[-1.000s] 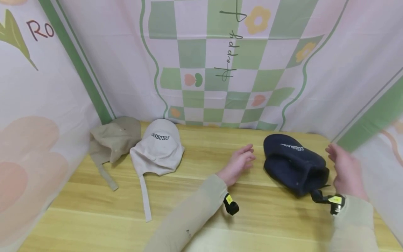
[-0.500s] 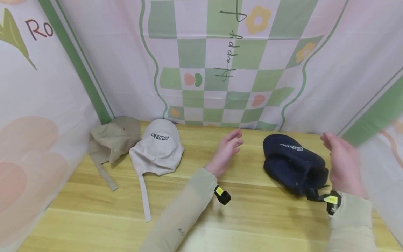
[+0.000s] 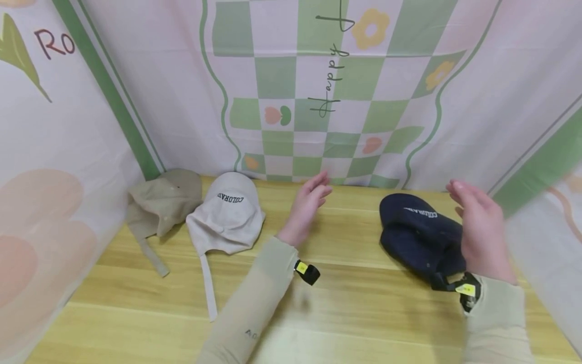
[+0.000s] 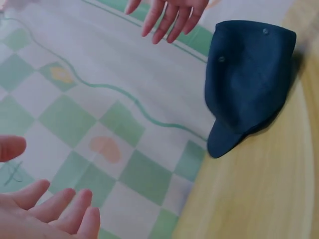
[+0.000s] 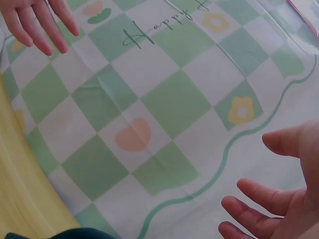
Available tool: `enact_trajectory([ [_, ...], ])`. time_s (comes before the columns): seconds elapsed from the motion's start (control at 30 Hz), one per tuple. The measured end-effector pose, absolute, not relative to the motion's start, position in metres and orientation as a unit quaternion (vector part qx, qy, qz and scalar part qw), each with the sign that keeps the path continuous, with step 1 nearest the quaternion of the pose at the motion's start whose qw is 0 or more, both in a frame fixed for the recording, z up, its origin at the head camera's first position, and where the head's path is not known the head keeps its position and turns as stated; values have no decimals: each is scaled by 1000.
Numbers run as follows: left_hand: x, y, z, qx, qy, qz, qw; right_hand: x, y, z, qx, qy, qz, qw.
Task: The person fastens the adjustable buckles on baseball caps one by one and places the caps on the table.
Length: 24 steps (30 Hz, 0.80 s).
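My left hand (image 3: 305,208) hovers over the wooden table between the white cap and the navy cap, its fingers loosely extended and holding nothing. Beside the navy cap (image 3: 416,235), my right hand (image 3: 485,232) is raised and partly covers the cap's right end. Its fingers are relaxed, thumb apart from them, as the right wrist view shows. The navy cap lies with its lettered front toward the back wall. To the left sit a white cap (image 3: 229,215) with dark lettering and a khaki cap (image 3: 175,199), side by side. A strap trails toward me from each of these two.
The caps rest on a light wooden table (image 3: 354,313). A checkered fabric backdrop (image 3: 313,91) rises along its back edge, with printed fabric at both sides. Each wrist wears a black camera mount, such as the left one (image 3: 308,271).
My left hand has moved left and farther back, away from the navy cap. My right hand has shifted left and back, now overlapping the navy cap in the head view. The caps stay put.
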<state>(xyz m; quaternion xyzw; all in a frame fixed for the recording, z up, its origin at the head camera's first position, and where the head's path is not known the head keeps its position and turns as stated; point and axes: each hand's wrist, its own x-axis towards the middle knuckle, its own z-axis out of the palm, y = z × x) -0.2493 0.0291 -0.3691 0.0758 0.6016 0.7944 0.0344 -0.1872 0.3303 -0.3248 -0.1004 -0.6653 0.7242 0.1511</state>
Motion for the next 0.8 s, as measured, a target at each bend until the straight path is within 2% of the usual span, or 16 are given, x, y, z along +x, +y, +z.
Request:
enact_trajectory([
  [0.17,-247,19,-359,68,620,781,4,-190,321,-327,-68,-649,743,152],
  [0.53,-246,-14,-341,61,649,758,-23,-197,292,-334,-17,-642,751,156],
  [0.8,-245,-46,-328,61,673,736,-53,-203,272,-335,-12,-649,749,137],
])
